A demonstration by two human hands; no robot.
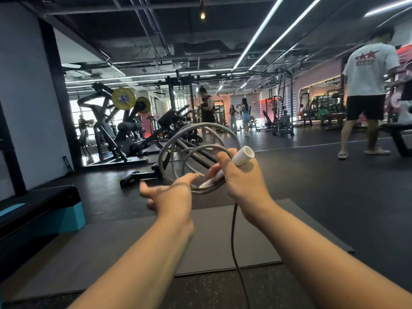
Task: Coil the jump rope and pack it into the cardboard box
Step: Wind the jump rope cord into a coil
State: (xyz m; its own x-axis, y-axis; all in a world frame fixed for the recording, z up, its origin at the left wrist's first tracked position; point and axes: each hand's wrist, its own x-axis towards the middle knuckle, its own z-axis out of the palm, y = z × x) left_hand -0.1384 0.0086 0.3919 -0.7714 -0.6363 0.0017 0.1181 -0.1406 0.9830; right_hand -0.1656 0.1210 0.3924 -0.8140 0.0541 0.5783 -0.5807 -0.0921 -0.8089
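Clenched on the white handle (242, 157) and coiled rope (189, 150), my right hand (242, 181); left hand (171, 197) beside it spread; rope's tail leaves frame below.

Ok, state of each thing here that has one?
Jump rope: partly coiled, several loops held up, one end hanging down.
White handle: gripped, tip sticking up.
Right hand: closed on handle and loops.
Left hand: open, fingers at the coil.
Cardboard box: not in view.

dim gym (289, 166), ceiling strip lights (263, 30)
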